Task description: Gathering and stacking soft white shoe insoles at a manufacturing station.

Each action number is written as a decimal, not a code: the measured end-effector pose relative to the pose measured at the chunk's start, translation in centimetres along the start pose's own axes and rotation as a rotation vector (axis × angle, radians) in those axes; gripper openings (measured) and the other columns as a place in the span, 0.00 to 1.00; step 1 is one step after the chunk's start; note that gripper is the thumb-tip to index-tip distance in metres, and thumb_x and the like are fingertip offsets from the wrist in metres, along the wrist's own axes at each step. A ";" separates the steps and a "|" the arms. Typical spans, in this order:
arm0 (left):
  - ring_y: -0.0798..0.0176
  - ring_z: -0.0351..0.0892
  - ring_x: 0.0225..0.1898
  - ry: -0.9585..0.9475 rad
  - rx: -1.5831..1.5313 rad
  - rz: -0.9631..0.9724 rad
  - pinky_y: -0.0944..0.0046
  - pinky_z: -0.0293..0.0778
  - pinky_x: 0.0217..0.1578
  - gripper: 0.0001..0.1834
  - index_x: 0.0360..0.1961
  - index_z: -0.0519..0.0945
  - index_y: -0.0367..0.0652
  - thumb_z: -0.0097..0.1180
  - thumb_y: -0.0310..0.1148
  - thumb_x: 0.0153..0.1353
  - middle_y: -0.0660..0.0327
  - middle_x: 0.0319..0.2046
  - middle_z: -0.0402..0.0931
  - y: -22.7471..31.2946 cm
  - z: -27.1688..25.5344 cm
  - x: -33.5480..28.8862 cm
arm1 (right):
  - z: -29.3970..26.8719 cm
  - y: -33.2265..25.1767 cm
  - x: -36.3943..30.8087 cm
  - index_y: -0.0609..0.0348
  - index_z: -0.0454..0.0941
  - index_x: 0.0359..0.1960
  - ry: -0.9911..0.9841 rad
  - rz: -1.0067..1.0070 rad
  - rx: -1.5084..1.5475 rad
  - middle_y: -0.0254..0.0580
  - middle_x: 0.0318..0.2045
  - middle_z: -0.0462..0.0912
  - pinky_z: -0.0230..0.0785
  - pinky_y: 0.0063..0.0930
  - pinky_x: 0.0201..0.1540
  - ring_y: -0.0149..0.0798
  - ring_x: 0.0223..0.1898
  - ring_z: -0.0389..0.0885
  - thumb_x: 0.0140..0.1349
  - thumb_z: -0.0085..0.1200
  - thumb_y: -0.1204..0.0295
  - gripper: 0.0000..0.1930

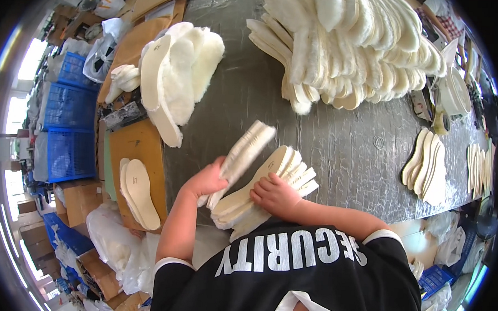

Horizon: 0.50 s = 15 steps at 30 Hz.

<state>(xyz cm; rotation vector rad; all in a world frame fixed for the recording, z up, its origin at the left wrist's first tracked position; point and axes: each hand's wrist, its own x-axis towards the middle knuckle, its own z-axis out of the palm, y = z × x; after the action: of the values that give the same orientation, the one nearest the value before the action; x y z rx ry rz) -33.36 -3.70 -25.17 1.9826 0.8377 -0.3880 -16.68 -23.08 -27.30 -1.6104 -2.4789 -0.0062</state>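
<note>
Fleecy cream insoles lie all over the grey worktable (349,154). My left hand (205,180) is closed round a small bundle of insoles (247,150), held tilted on edge above the table. Just right of it, my right hand (275,195) curls its fingers over a thicker fanned stack of insoles (279,162) near the table's front edge. That stack's top insole shows its smooth side with a small mark. The palms and the undersides of both bundles are hidden.
Ahead to the right rises a large heap of fleece insoles (353,49). A smaller pile (177,74) stands at the far left, and a pair (139,192) lies on a brown board. Flat insoles (426,166) sit at the right. Blue crates (70,109) line the left side.
</note>
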 end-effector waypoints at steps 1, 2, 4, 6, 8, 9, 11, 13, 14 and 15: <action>0.44 0.75 0.52 -0.073 -0.025 0.021 0.58 0.69 0.54 0.35 0.60 0.64 0.39 0.55 0.29 0.47 0.43 0.49 0.75 0.3 0.7 0.1 | 0.0 0.0 0.0 0.54 0.75 0.43 -0.007 0.008 0.000 0.33 0.40 0.77 0.56 0.37 0.56 0.36 0.46 0.73 0.55 0.49 0.66 0.15; 0.46 0.74 0.53 -0.147 -0.048 0.043 0.58 0.68 0.55 0.34 0.59 0.66 0.39 0.56 0.30 0.47 0.45 0.49 0.75 0.4 1.2 0.2 | 0.0 -0.1 0.1 0.54 0.75 0.43 -0.002 -0.004 0.007 0.33 0.40 0.77 0.56 0.37 0.56 0.36 0.47 0.73 0.55 0.49 0.66 0.15; 0.47 0.73 0.54 -0.067 0.123 0.148 0.59 0.67 0.56 0.33 0.57 0.68 0.40 0.59 0.32 0.47 0.47 0.49 0.75 0.7 2.0 -0.3 | 0.2 0.0 0.1 0.54 0.75 0.44 -0.004 -0.001 0.015 0.33 0.40 0.77 0.56 0.38 0.56 0.36 0.47 0.72 0.55 0.48 0.65 0.15; 0.49 0.72 0.55 0.014 0.292 0.258 0.59 0.66 0.57 0.32 0.56 0.70 0.40 0.62 0.34 0.47 0.49 0.50 0.75 1.4 2.1 -0.3 | 0.3 0.1 0.1 0.53 0.76 0.43 0.067 -0.032 -0.019 0.32 0.40 0.76 0.56 0.39 0.57 0.37 0.48 0.72 0.55 0.48 0.64 0.15; 0.49 0.70 0.55 -0.057 0.266 0.101 0.58 0.65 0.58 0.31 0.54 0.72 0.40 0.65 0.39 0.49 0.51 0.51 0.73 2.8 1.5 -0.4 | 0.2 0.2 0.2 0.53 0.76 0.43 0.047 -0.018 -0.031 0.32 0.41 0.76 0.56 0.39 0.57 0.37 0.49 0.71 0.55 0.48 0.64 0.15; 0.49 0.70 0.55 -0.068 0.269 0.109 0.58 0.65 0.58 0.31 0.54 0.72 0.40 0.65 0.39 0.49 0.51 0.51 0.73 3.2 1.8 -0.1 | 0.1 0.2 0.2 0.52 0.76 0.43 0.031 -0.016 -0.041 0.31 0.41 0.76 0.56 0.39 0.57 0.37 0.50 0.71 0.55 0.48 0.64 0.15; 0.47 0.70 0.54 -0.007 0.151 0.088 0.57 0.67 0.56 0.28 0.53 0.73 0.41 0.63 0.40 0.53 0.51 0.51 0.73 3.8 2.4 0.0 | 0.2 0.1 0.1 0.52 0.76 0.44 0.008 -0.012 -0.032 0.32 0.43 0.76 0.55 0.40 0.58 0.37 0.51 0.70 0.56 0.48 0.63 0.15; 0.47 0.70 0.54 0.023 0.161 0.098 0.56 0.67 0.55 0.26 0.53 0.73 0.40 0.61 0.40 0.55 0.51 0.50 0.73 3.4 3.1 -0.3 | 0.0 0.1 0.1 0.51 0.76 0.45 -0.013 -0.015 -0.021 0.33 0.44 0.76 0.55 0.40 0.58 0.37 0.52 0.70 0.56 0.48 0.63 0.16; 0.46 0.70 0.54 0.062 0.167 0.103 0.56 0.68 0.55 0.24 0.52 0.73 0.39 0.59 0.39 0.57 0.50 0.50 0.74 3.0 3.4 -0.4 | -0.5 0.1 0.1 0.51 0.76 0.47 0.006 -0.031 -0.067 0.35 0.47 0.75 0.53 0.41 0.61 0.38 0.54 0.69 0.56 0.47 0.63 0.17; 0.46 0.70 0.54 0.060 0.170 0.101 0.56 0.68 0.55 0.24 0.52 0.73 0.39 0.59 0.39 0.57 0.50 0.50 0.74 2.6 3.7 -0.3 | -0.7 0.1 0.1 0.50 0.75 0.50 0.026 -0.047 -0.113 0.37 0.50 0.74 0.51 0.42 0.64 0.39 0.56 0.68 0.56 0.47 0.62 0.19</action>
<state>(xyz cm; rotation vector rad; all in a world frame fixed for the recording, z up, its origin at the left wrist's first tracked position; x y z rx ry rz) -31.54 -7.85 -25.33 2.1943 0.7594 -0.3522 -16.51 -23.02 -26.60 -1.5824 -2.5378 -0.1757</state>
